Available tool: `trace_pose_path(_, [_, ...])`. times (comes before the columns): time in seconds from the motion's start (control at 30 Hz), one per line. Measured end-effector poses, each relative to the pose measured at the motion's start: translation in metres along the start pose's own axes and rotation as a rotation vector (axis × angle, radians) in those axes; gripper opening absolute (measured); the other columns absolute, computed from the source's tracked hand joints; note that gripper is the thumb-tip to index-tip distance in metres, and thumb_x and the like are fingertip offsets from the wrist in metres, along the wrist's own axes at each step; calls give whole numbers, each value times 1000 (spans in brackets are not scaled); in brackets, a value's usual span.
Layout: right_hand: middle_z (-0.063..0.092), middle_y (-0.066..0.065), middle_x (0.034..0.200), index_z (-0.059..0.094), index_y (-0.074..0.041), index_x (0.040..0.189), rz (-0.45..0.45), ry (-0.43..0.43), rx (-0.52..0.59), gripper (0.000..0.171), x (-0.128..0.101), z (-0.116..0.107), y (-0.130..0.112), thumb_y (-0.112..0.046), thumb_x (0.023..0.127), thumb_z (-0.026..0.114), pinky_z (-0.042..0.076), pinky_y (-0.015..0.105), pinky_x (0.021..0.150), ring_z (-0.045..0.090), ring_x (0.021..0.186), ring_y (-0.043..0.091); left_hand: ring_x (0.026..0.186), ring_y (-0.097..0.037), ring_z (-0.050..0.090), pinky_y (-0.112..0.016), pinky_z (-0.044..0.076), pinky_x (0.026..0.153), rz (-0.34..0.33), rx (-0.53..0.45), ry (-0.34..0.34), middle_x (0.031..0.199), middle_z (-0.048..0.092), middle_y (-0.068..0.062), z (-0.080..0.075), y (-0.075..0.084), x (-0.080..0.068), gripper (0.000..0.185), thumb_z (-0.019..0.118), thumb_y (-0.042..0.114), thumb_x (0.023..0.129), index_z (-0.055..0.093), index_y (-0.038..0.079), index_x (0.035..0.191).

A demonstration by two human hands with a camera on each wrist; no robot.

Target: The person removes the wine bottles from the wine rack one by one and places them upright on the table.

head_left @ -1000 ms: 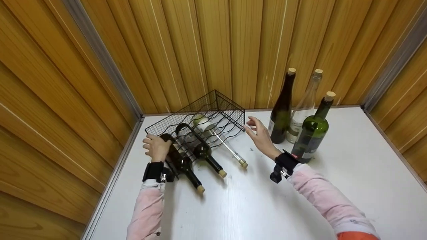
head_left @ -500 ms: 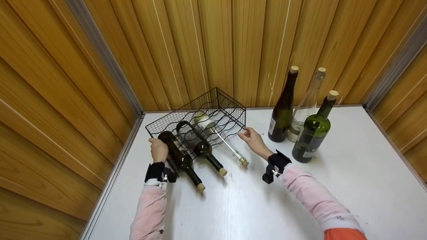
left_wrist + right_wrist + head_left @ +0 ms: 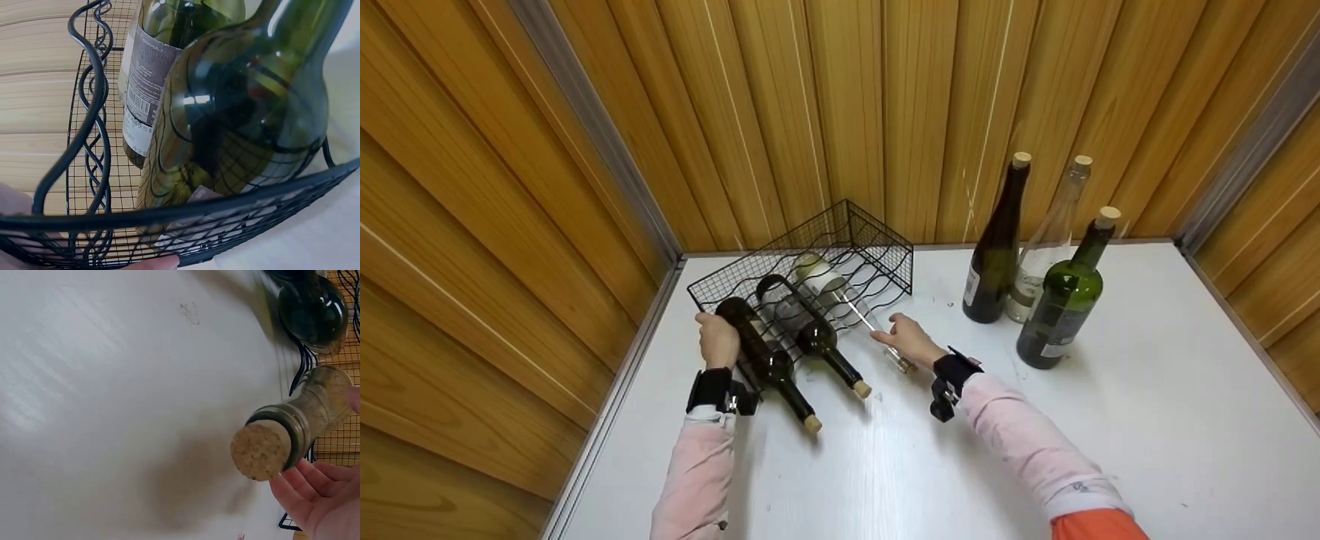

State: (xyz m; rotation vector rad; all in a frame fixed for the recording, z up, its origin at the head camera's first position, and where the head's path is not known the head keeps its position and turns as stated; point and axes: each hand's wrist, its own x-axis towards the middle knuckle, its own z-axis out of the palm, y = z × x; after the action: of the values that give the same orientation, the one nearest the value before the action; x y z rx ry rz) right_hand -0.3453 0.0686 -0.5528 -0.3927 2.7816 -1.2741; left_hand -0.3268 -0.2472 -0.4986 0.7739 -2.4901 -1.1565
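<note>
A wood-grain wall (image 3: pixel 915 112) rises behind a white desk (image 3: pixel 840 465); the head view takes in both, while the wrist views catch only patches. On the desk, near the back left corner, lies a black wire rack (image 3: pixel 885 241) with mesh sides and wavy bars. Only the head view shows the whole group of bottles. Three stand upright together to the right of the rack: a dark brown bottle (image 3: pixel 996 255), a clear upright bottle (image 3: pixel 1044 251) and a green bottle (image 3: pixel 1061 307). Three more lie in the rack, necks out over its front: a left dark bottle (image 3: pixel 769 356), a middle dark bottle (image 3: pixel 816 337) and a clear lying bottle (image 3: pixel 831 286).

Of the two hands, the left hand (image 3: pixel 718 341) grips the rack's left rim; the left wrist view adds a fingertip under the mesh. The right hand (image 3: pixel 913 339) is at the clear lying bottle's neck. From above it covers part of that neck; the right wrist view reveals loosely spread fingers beneath and beside it, though whether they touch is unclear.

A printed label (image 3: pixel 147 84) with a barcode is readable as such only from the left wrist, and the cork (image 3: pixel 260 451) faces the right wrist camera end-on.
</note>
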Motion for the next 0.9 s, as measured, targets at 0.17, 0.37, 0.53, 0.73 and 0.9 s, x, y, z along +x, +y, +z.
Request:
trace_pose_path(0.17, [49, 7, 73, 50, 10, 98, -3, 3, -78, 45, 0, 12, 0, -29, 82, 66, 44, 37, 67, 50, 69, 24, 82, -50, 54, -58, 42, 65, -5, 14, -2, 92, 54, -36, -7, 7, -10, 23, 31, -1, 88, 31, -11, 109])
trace_pose_path(0.37, [50, 9, 77, 50, 4, 90, 28, -15, -132, 39, 1, 20, 2, -30, 82, 67, 43, 39, 68, 50, 71, 24, 80, -49, 55, -57, 43, 64, 44, 31, 17, 90, 54, -35, -10, 8, -16, 22, 31, 1, 89, 31, -11, 106])
trace_pose_path(0.53, [58, 21, 95, 50, 10, 108, 58, -39, -143, 49, -1, 28, 5, -29, 82, 66, 44, 41, 76, 56, 89, 33, 78, -48, 55, -56, 43, 63, 34, 14, 12, 88, 55, -33, -9, 7, -16, 21, 30, 0, 88, 32, -11, 106])
trace_pose_path(0.73, [59, 16, 80, 51, 5, 100, 88, -35, -171, 40, -1, 29, 4, -28, 81, 66, 46, 42, 63, 56, 72, 28, 80, -49, 55, -56, 43, 64, 28, 21, 11, 91, 54, -35, -9, 9, -16, 22, 31, 0, 88, 32, -11, 107])
trace_pose_path(0.9, [52, 8, 66, 50, 3, 92, 63, -47, -163, 29, -1, 28, 3, -22, 83, 63, 44, 37, 55, 53, 57, 24, 80, -49, 54, -56, 42, 63, 14, 21, 4, 91, 54, -34, -10, 11, -15, 23, 29, -1, 89, 31, -11, 109])
